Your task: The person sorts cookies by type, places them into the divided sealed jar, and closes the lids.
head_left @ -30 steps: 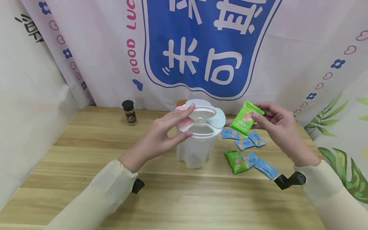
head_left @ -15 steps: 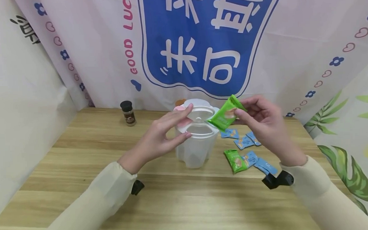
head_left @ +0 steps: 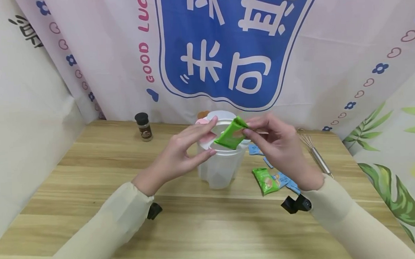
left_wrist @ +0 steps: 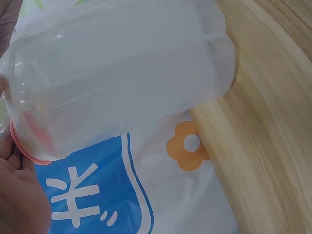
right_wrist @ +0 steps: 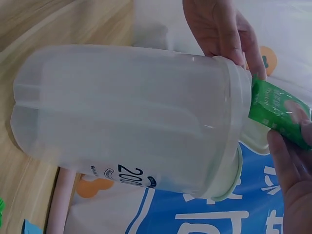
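A clear, lobed plastic storage container (head_left: 218,171) stands upright on the wooden table, one flap of its multi-coloured lid raised. My left hand (head_left: 182,155) holds it at the lid, thumb at the near rim and fingers by the pink flap (head_left: 207,137). In the left wrist view that hand's fingers curl at the pink lid part. With thumb and fingers, my right hand (head_left: 280,150) pinches a green snack packet (head_left: 232,134) tilted over the opening. In the right wrist view, the packet's lower end is right at the rim.
Another green packet (head_left: 265,181) and several blue sachets (head_left: 281,179) lie right of the container. Behind the right hand is a metal whisk (head_left: 319,159). A black-capped spice jar (head_left: 144,128) stands at the back left. A printed cloth (head_left: 123,71) hangs behind the table.
My right hand has carried the green packet leftward, from over the blue sachets to above the container's opening. The whisk has come into view. My left hand has stayed at the lid.
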A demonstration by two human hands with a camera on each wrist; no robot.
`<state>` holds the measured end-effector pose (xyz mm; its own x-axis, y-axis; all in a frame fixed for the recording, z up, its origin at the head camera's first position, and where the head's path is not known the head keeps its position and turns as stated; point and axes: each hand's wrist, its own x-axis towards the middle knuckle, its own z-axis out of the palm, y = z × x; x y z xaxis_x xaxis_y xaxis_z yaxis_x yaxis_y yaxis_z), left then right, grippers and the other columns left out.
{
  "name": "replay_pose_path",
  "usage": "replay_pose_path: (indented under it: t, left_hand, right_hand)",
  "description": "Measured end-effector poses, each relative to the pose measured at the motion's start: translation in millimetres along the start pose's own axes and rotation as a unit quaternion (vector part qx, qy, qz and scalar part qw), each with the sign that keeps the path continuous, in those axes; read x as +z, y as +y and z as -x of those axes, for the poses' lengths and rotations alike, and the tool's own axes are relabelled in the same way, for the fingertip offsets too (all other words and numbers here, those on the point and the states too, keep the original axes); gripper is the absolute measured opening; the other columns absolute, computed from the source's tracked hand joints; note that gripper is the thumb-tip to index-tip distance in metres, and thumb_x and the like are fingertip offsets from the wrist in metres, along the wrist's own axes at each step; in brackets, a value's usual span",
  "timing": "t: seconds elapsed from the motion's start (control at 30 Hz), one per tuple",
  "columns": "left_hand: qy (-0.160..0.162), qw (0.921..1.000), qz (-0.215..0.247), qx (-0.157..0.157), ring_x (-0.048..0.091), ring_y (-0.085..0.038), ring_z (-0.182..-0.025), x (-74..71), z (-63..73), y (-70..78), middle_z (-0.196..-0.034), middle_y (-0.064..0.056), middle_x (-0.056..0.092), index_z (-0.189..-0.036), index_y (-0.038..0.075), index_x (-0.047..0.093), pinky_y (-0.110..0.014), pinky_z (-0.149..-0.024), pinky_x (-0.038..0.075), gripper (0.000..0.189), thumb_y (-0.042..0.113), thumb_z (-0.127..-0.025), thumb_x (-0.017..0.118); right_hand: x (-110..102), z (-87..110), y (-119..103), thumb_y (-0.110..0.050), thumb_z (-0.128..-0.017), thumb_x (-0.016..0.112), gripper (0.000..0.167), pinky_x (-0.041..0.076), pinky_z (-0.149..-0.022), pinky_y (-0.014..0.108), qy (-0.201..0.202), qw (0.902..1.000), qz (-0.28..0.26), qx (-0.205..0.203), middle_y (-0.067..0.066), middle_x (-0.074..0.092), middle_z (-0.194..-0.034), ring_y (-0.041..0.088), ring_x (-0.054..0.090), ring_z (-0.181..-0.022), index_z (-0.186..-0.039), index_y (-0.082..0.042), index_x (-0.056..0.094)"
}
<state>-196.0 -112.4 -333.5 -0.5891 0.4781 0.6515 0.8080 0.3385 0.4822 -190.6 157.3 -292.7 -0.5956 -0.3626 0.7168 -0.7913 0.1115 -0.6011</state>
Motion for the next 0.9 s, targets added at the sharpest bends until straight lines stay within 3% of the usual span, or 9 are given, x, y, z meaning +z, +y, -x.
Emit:
replay_pose_path:
  t: [0.13, 0.37, 0.67, 0.9]
  left_hand:
    - [-0.004, 1.0, -0.005, -0.001, 0.053, -0.027, -0.147, -0.6, 0.1, 1.2, -0.161, -0.008, 0.052, -0.155, 0.007, 0.05, -0.044, -0.131, 0.032, 0.071, 0.012, -0.092, 0.081]
    - [-0.014, 0.9998, -0.007, -0.007, 0.052, -0.023, -0.149, -1.0, -1.5, 0.6, -0.162, -0.004, 0.05, -0.157, 0.01, 0.048, -0.04, -0.132, 0.03, 0.071, 0.014, -0.094, 0.08]
    - [-0.01, 0.9999, 0.0, -0.007, 0.051, -0.024, -0.15, -0.6, 0.2, 0.8, -0.163, -0.005, 0.049, -0.156, 0.009, 0.049, -0.04, -0.133, 0.029, 0.07, 0.013, -0.093, 0.08]
    - [-0.01, 0.9999, -0.001, -0.012, 0.051, -0.024, -0.15, -0.2, 1.2, 0.1, -0.163, -0.004, 0.049, -0.156, 0.009, 0.049, -0.039, -0.133, 0.029, 0.07, 0.014, -0.093, 0.08]
  right_hand:
    - [3.2, 2.2, 3.5, 0.022, -0.087, 0.068, 0.02, 0.065, -0.083, 0.026, -0.025, 0.9992, 0.025, 0.019, 0.026, 0.075, -0.107, 0.0, 0.075, -0.101, -0.103, 0.011, 0.068]
    - [4.2, 6.6, 8.8, 0.017, -0.087, 0.073, 0.02, 0.065, -0.085, 0.024, -0.064, 0.9958, 0.058, 0.031, 0.018, 0.079, -0.107, -0.004, 0.072, -0.104, -0.103, 0.005, 0.073]
    - [6.3, 6.0, 11.4, 0.01, -0.084, 0.081, 0.017, 0.059, -0.092, 0.012, -0.098, 0.9871, 0.127, -0.004, 0.011, 0.08, -0.106, 0.023, 0.077, -0.1, -0.096, -0.003, 0.08]
    - [4.8, 4.0, 8.2, 0.005, -0.09, 0.078, 0.013, 0.054, -0.093, 0.006, -0.131, 0.9796, 0.152, 0.015, 0.009, 0.078, -0.112, 0.024, 0.075, -0.107, -0.099, -0.004, 0.081]
